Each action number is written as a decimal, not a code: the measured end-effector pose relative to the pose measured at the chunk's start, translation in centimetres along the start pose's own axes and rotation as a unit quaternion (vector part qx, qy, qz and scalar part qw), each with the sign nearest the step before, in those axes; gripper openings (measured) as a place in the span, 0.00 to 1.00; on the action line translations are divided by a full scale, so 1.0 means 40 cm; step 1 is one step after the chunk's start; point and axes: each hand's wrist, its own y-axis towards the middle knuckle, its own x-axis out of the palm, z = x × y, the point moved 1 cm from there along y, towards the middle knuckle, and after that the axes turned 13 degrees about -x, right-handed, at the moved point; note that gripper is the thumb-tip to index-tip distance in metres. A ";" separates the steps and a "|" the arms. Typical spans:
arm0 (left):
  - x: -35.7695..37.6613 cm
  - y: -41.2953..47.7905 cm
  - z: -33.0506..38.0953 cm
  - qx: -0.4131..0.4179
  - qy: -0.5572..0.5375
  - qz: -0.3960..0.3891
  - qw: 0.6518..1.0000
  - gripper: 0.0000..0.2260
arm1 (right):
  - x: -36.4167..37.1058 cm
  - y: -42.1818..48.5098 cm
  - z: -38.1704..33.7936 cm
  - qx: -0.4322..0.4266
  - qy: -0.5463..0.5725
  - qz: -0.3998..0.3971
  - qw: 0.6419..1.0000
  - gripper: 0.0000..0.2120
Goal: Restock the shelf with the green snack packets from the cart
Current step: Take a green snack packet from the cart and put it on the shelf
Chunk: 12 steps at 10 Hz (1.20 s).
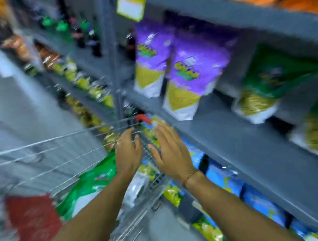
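Green packet in cart: my next one (90, 182) lies flat in the wire cart (46, 143), near and left of both my hands, below them. It is blurred, so I cannot read the print.
Its long axis: it runs from near-left to far-right, its far end pointing up toward my left wrist.
Green packets on shelf: a few (266, 84) already stand on the grey shelf (232, 133) to the right, right of the purple packets (187, 75), with bare shelf in front of them.
Left hand: my left hand (128, 152) hangs over the far part of the cart, fingers spread and a little curled, holding nothing.
Right hand: my right hand (171, 152) is spread flat and empty, over the cart's right rim, just beside the shelf edge.
Which hand is nearer: the left, I judge; the packet lies just below and left of its wrist, while the right sits farther off toward the shelf.
What the move turns on: I must drop down and back toward myself to reach the packet, then carry it right to the shelf.
Risk: the picture is smeared by motion, so exact gaps are hard to judge.
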 end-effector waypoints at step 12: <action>0.108 0.002 0.101 -0.013 -0.184 -0.031 0.982 0.09 | 0.000 0.044 0.083 0.346 0.284 0.317 0.836 0.20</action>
